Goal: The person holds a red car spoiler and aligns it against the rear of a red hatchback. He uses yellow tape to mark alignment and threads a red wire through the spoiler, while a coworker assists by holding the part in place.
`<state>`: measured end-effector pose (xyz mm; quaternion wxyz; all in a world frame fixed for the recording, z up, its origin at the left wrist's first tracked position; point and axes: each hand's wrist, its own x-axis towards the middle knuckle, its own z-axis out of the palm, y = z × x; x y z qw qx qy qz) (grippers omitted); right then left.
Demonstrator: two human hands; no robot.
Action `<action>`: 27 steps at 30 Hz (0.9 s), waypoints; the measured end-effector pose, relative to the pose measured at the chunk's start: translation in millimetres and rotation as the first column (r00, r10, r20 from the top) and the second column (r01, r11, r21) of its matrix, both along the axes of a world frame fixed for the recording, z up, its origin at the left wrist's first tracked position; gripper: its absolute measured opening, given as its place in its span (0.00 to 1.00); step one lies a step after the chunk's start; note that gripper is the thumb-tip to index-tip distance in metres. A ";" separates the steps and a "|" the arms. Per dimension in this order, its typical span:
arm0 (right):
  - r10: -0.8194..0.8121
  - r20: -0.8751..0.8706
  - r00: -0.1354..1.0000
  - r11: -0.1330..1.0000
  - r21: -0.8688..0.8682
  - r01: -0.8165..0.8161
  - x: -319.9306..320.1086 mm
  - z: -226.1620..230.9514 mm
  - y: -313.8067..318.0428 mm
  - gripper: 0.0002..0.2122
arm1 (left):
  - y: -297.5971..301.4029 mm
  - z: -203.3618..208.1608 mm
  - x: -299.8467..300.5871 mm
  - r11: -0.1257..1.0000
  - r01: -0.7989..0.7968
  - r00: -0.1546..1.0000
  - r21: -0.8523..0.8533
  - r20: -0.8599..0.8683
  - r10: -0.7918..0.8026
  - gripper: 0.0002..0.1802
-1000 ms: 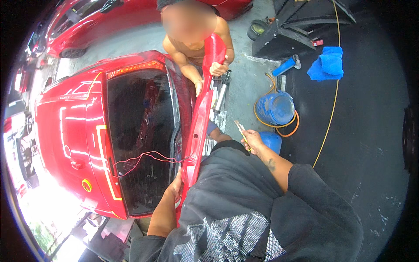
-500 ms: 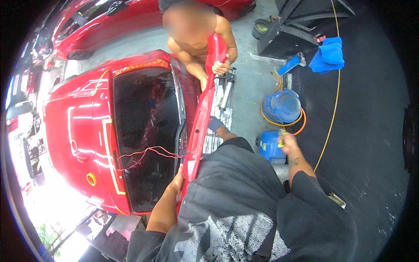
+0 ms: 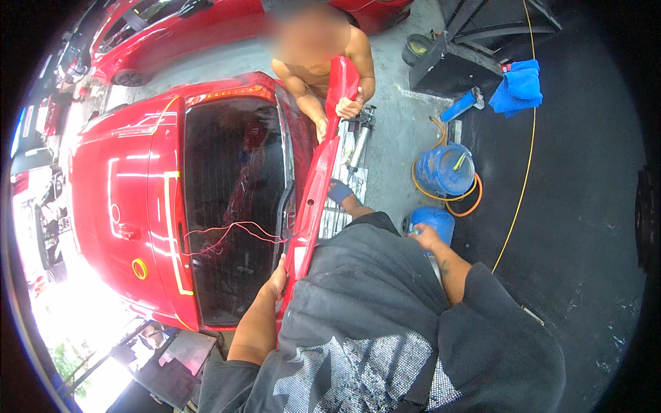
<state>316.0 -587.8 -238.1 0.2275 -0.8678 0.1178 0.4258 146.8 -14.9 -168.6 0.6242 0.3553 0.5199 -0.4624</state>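
A long red car spoiler (image 3: 317, 186) stands lengthwise against the front of my dark shirt. My left hand (image 3: 277, 279) grips its near end from the left side. Another person's hands (image 3: 349, 105) hold the far end. From the spoiler, thin red wires (image 3: 237, 227) run across the dark rear window (image 3: 234, 165) to the red car (image 3: 131, 206). My right hand (image 3: 428, 237) is closed in front of a blue container (image 3: 435, 219); whatever is at its fingertips is too small to name. A small yellow-green item (image 3: 459, 162) lies on the blue bucket (image 3: 444, 171).
Yellow tape strips (image 3: 173, 227) and a yellow tape roll (image 3: 140, 269) are on the car's red panel. An orange hose (image 3: 475, 199) loops round the bucket. Blue cloths (image 3: 518, 89) lie at the upper right, near a black stand (image 3: 458, 69). Another red car (image 3: 227, 38) stands beyond.
My right hand has moved left and slightly toward me, away from the bucket. The yellow-green item that was in it now lies on the bucket. My left hand keeps its grip on the spoiler.
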 end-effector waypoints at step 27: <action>-0.155 -0.329 0.931 0.791 0.524 0.317 139.0 115.7 270.1 0.27 | 6.8 44.9 3.7 0.903 0.096 0.974 0.418 0.147 -0.172 0.49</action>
